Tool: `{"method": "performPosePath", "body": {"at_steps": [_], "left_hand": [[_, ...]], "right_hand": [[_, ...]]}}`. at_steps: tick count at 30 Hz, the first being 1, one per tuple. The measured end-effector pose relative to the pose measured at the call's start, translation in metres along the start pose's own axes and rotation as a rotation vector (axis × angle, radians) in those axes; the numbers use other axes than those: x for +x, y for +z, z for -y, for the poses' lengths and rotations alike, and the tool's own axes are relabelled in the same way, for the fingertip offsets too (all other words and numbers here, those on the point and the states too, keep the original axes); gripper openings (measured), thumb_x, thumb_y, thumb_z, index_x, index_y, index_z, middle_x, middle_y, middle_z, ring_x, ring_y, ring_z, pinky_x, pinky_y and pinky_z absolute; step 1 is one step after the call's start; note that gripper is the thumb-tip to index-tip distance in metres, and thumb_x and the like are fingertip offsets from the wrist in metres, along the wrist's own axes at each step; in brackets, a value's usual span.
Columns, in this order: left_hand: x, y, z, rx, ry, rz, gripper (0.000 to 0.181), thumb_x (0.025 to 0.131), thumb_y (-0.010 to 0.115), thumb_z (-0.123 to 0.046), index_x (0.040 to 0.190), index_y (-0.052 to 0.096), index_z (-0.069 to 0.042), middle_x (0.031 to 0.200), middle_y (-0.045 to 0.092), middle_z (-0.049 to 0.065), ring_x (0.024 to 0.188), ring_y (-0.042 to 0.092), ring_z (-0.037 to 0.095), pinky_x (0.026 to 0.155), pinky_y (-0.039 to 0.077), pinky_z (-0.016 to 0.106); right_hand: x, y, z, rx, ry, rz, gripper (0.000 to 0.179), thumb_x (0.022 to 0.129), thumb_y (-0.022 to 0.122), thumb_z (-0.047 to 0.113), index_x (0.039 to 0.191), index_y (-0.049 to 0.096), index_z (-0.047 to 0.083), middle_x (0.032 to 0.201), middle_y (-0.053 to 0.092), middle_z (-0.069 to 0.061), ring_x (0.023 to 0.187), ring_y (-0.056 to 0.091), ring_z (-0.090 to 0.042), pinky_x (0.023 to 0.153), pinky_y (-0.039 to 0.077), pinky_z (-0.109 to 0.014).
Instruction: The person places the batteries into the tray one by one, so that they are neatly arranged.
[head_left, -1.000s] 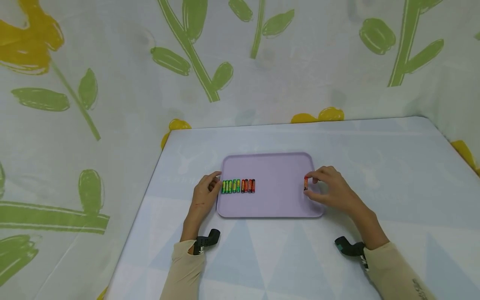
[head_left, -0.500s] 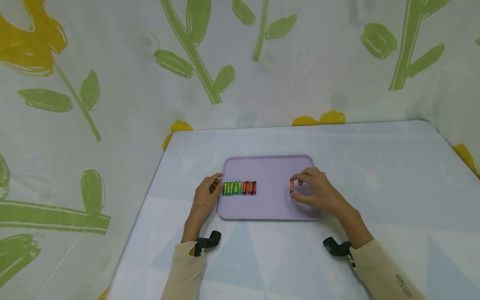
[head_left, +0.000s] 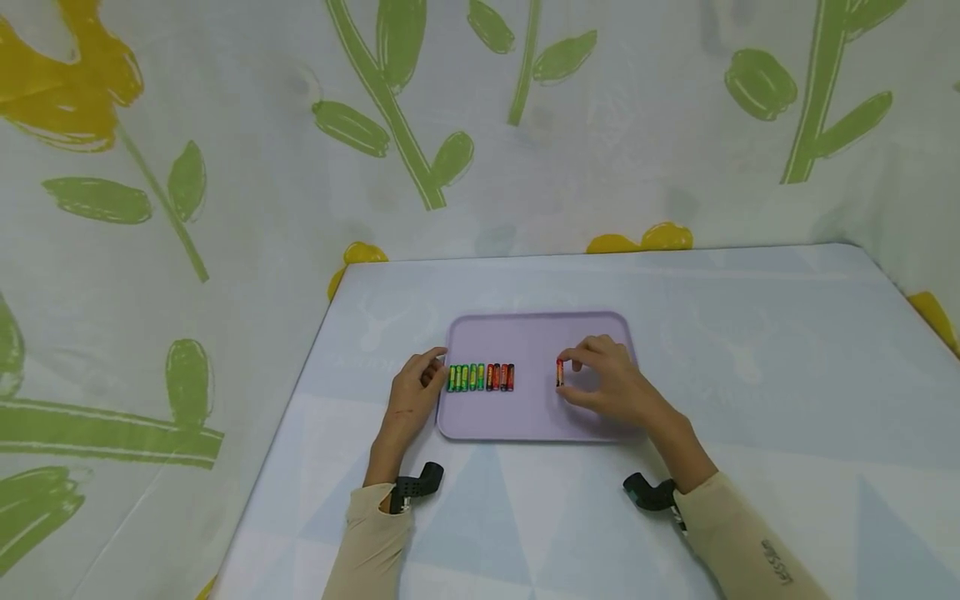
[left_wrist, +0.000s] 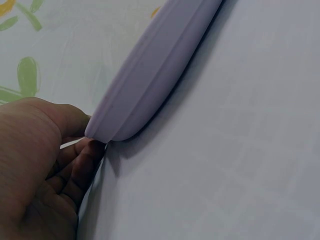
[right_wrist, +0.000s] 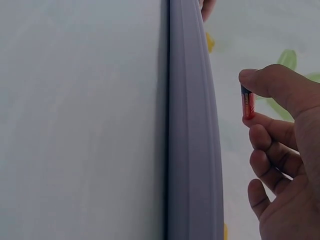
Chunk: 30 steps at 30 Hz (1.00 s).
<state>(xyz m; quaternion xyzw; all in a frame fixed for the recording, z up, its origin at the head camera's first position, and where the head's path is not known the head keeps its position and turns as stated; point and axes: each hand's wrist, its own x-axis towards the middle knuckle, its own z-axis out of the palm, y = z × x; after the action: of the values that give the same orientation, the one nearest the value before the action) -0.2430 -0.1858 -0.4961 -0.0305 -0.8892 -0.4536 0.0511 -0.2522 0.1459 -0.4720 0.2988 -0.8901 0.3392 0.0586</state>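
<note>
A lilac tray [head_left: 536, 335] lies on the table, and a row of batteries runs across its left half. Several green batteries [head_left: 463, 377] are lined up side by side, followed by several red and black ones [head_left: 503, 377]. My right hand [head_left: 611, 385] is over the tray's right half. Between thumb and index finger it pinches one red battery [right_wrist: 248, 102] by its two ends, a short gap to the right of the row. At the tray's left edge, my left hand [head_left: 414, 392] holds the rim [left_wrist: 102, 122] between thumb and curled fingers.
The table [head_left: 480, 517] has a pale blue and white cloth with triangles. Behind it and to the left hangs a white curtain [head_left: 247, 125] with green leaves and yellow flowers. A black camera mount [head_left: 651, 493] sits on each wrist.
My right hand has moved left across the tray with the red battery, closer to the row. My left hand has stayed at the tray's left edge.
</note>
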Motion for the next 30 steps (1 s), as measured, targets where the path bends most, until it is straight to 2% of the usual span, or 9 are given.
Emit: {"method": "performPosePath", "body": {"at_steps": [8,21,30], "left_hand": [[0.0,0.001,0.001,0.003,0.008,-0.013,0.034,0.1,0.061,-0.01,0.135,0.062,-0.008,0.105,0.06,0.007,0.089,0.055,0.017,0.077,0.046,0.029],[0.001,0.001,0.001,0.003,0.013,-0.008,0.035,0.101,0.061,-0.011,0.135,0.062,-0.008,0.106,0.061,0.007,0.089,0.055,0.016,0.078,0.047,0.029],[0.0,0.0,0.001,0.002,0.013,-0.006,0.034,0.101,0.061,-0.011,0.134,0.062,-0.008,0.105,0.061,0.007,0.088,0.054,0.017,0.077,0.046,0.03]], "right_hand": [[0.008,0.009,0.009,0.002,0.016,0.015,0.034,0.082,0.083,0.022,0.111,0.071,0.011,0.094,0.056,-0.001,0.097,0.047,-0.021,0.089,0.033,-0.047],[0.022,0.023,0.015,0.027,0.03,0.037,0.033,0.081,0.083,0.023,0.11,0.072,0.012,0.092,0.056,-0.001,0.096,0.047,-0.019,0.089,0.033,-0.046],[0.027,0.03,0.017,0.029,-0.011,0.033,0.033,0.081,0.084,0.022,0.109,0.073,0.01,0.092,0.058,-0.003,0.094,0.048,-0.02,0.086,0.034,-0.045]]}}
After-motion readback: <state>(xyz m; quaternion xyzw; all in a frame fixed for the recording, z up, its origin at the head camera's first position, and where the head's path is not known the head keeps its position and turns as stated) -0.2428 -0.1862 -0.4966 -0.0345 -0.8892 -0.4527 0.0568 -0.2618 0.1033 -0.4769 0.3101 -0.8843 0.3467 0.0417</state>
